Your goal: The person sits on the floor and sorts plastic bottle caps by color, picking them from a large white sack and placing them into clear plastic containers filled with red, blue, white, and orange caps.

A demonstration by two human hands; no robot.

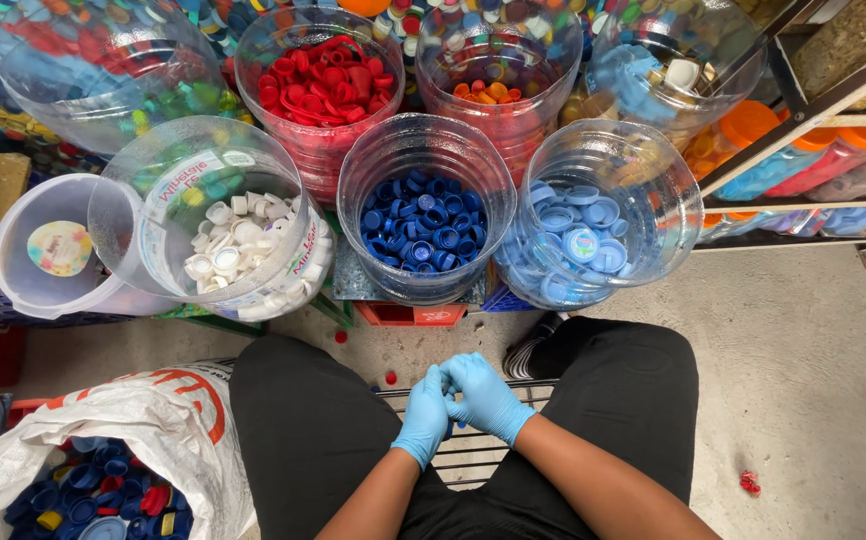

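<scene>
left hand (423,418) and right hand (486,397) are closing together over something hidden, risking a cap slipping to the concrete floor (803,330), already littered with red caps (390,378).

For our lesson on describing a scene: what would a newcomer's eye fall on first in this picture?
First, the clear tubs of sorted bottle caps: red caps at the top, dark blue caps in the middle, white caps to the left. Next, the left hand and right hand, in blue gloves, clasped together between the knees. At bottom left, a white sack holds mixed caps.
</scene>
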